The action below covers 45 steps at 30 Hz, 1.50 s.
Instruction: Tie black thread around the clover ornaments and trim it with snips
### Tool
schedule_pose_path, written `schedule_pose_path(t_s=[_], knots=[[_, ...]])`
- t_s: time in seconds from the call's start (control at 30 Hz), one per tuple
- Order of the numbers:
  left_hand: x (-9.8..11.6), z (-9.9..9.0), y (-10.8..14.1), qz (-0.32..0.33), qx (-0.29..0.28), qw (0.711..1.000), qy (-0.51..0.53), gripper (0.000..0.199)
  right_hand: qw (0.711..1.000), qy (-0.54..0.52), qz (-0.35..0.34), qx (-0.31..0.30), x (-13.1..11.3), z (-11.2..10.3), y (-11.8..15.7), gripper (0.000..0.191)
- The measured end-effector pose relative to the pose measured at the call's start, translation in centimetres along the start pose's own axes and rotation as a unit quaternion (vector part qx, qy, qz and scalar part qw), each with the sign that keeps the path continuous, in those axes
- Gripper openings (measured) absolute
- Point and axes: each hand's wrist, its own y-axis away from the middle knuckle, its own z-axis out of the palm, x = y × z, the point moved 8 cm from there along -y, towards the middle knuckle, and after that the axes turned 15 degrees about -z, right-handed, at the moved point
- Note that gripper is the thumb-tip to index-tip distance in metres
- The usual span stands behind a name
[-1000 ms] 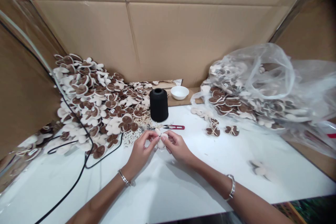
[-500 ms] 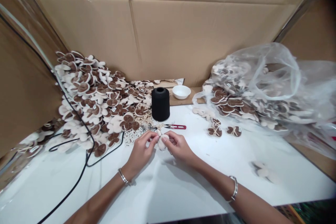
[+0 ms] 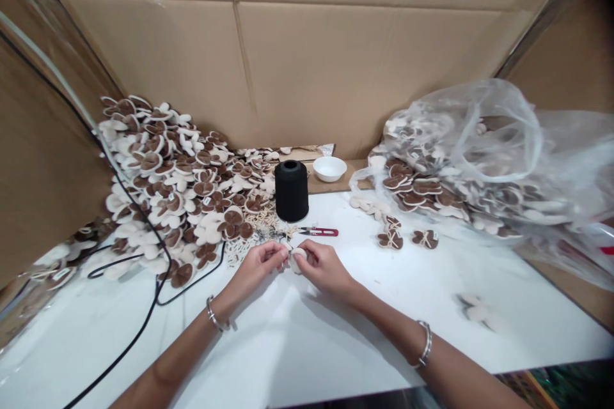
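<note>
Both my hands meet at the middle of the white table. My left hand [image 3: 256, 266] and my right hand [image 3: 323, 267] pinch a small cream fabric flower piece [image 3: 297, 261] between their fingertips, and my fingers hide most of it. Just beyond my hands lie red-handled thread snips [image 3: 318, 231], not touched by either hand. A black thread cone [image 3: 291, 192] stands behind them. A bangle circles each wrist.
A large heap of brown-and-cream flower pieces [image 3: 167, 188] fills the left, with pale thread cuttings [image 3: 254, 230] at its edge. A plastic bag of pieces [image 3: 480, 140] lies right. A white bowl [image 3: 329, 169] sits at the back. A black cable [image 3: 139, 249] crosses the left.
My fingers have closed further around the cream piece, so less of it shows. My left wrist has shifted slightly to the left. The snips and thread cone stay in place.
</note>
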Motion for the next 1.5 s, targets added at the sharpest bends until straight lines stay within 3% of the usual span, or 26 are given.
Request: schedule_pose_path(t_s=[0.2,0.47,0.67,0.83,0.93,1.03,1.1,1.17,1.23,1.33,1.5], knots=[[0.4,-0.1,0.5,0.042,0.099,0.990,-0.087,0.028,0.998,-0.062,0.025,0.009,0.6,0.1,0.2,0.021],[1.1,-0.2,1.2,0.131,0.145,0.962,-0.191,0.020,0.998,-0.061,-0.001,-0.020,0.0,0.4,0.1,0.022],[1.4,-0.3,1.2,0.138,0.140,0.957,-0.215,0.022,1.000,-0.003,0.003,-0.002,0.6,0.0,0.0,0.017],[0.9,-1.4,0.6,0.095,0.130,0.979,-0.123,0.023,1.000,-0.020,0.011,0.003,0.7,-0.2,0.0,0.019],[0.9,-2.4,0.7,0.091,0.155,0.982,-0.066,0.023,0.998,-0.056,0.028,0.008,0.9,-0.2,0.0,0.022],[1.8,-2.6,1.2,0.138,0.188,0.965,-0.116,0.023,0.994,-0.098,0.039,0.009,1.2,0.1,0.2,0.025],[2.4,-1.7,1.5,0.185,0.179,0.946,-0.194,0.030,0.990,-0.138,0.040,0.005,1.3,0.5,0.2,0.027],[2.7,-0.8,1.7,0.226,0.162,0.927,-0.250,0.024,0.987,-0.157,0.040,-0.004,1.4,0.8,0.3,0.028],[2.9,-0.4,1.9,0.252,0.156,0.917,-0.268,0.012,0.989,-0.141,0.033,-0.020,1.2,0.9,0.4,0.027],[2.9,-0.4,1.9,0.251,0.148,0.919,-0.264,0.016,0.996,-0.065,-0.005,-0.055,0.5,0.8,0.2,0.024],[2.2,-1.2,1.0,0.167,0.127,0.955,-0.212,0.026,0.976,0.115,-0.147,-0.113,-1.9,0.7,0.0,0.017]])
